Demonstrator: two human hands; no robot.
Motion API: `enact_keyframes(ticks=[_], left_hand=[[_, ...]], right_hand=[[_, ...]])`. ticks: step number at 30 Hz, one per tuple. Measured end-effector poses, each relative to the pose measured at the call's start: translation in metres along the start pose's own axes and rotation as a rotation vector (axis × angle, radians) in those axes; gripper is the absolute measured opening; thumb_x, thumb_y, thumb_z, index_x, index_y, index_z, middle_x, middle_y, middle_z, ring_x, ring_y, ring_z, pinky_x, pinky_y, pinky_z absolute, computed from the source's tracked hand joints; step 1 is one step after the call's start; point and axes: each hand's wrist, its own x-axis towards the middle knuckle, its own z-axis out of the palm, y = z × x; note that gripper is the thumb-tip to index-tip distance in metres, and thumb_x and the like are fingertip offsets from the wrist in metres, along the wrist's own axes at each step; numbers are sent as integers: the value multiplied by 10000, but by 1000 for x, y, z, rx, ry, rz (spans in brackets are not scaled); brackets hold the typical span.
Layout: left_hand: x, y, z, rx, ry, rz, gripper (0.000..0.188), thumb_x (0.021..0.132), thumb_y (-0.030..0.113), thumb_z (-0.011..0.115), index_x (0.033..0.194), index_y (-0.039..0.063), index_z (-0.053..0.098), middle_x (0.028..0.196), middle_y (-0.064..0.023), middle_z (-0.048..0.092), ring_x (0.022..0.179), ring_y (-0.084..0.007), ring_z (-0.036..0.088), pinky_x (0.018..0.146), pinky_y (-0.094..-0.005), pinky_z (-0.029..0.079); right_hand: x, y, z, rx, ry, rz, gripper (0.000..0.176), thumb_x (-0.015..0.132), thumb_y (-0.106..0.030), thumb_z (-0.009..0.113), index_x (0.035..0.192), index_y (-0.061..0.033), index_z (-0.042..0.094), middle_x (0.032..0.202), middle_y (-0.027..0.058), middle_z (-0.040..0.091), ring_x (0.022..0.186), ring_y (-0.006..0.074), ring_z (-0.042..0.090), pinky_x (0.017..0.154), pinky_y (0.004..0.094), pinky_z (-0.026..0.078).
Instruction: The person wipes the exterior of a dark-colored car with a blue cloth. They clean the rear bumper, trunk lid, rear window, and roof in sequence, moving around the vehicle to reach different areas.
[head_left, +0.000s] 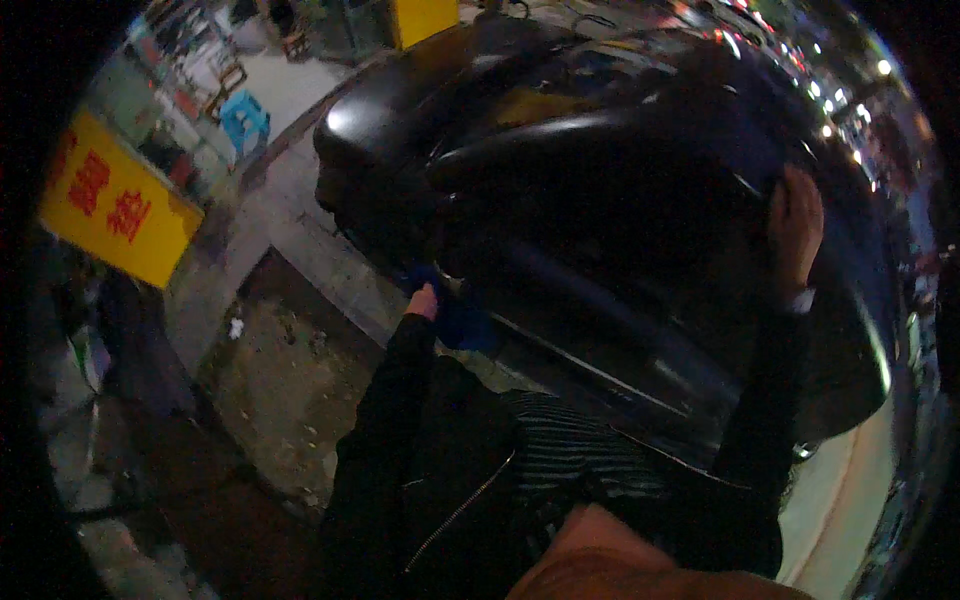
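Observation:
A dark, glossy car (600, 225) fills the middle of the view in dim light. My left hand (424, 301) is closed around a blue cloth (463, 324), which hangs by the car's lower edge, left of a thin bright trim strip (592, 365). Whether the cloth touches the paint is too dark to see. Farther right, my right hand (799, 217) lies against the car's dark upper surface, fingers pointing away from me. Its fingertips blend into the shadow, and I cannot see whether anything is under them.
A yellow sign (120, 202) with red characters stands at the left. Beyond it is a blue plastic stool (244, 120) by a shopfront. Rough ground with a pale kerb strip (322, 277) runs beside the car. Blurred street lights (832, 97) show at the upper right.

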Motion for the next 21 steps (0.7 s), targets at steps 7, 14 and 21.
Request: enact_keyframes(ticks=[7, 14, 21], left_hand=[[46, -23, -45, -72, 6, -34, 375, 1059, 363, 658, 1225, 28, 685, 1110, -205, 693, 1003, -388, 661, 897, -511, 515], [123, 34, -179, -43, 27, 115, 363, 1056, 362, 655, 1161, 16, 692, 1028, -202, 700, 934, -375, 666, 844, -509, 518], [106, 230, -253, -159, -35, 694, 368, 1048, 357, 660, 1135, 3, 705, 989, -210, 721, 902, -374, 683, 823, -502, 528]], right_hand=[[4, -175, 60, 210, -193, -196, 489, 942, -74, 755, 1424, -85, 671, 1455, 153, 681, 1372, 408, 633, 1161, 554, 494], [57, -372, 158, 403, -527, -130, 549, 939, -151, 784, 1465, -68, 649, 1582, 194, 566, 1477, 425, 524, 1220, 538, 431], [139, -511, 212, 781, -611, -64, 751, 939, -322, 852, 1581, -91, 538, 1649, 211, 479, 1507, 446, 477, 1221, 542, 434]])
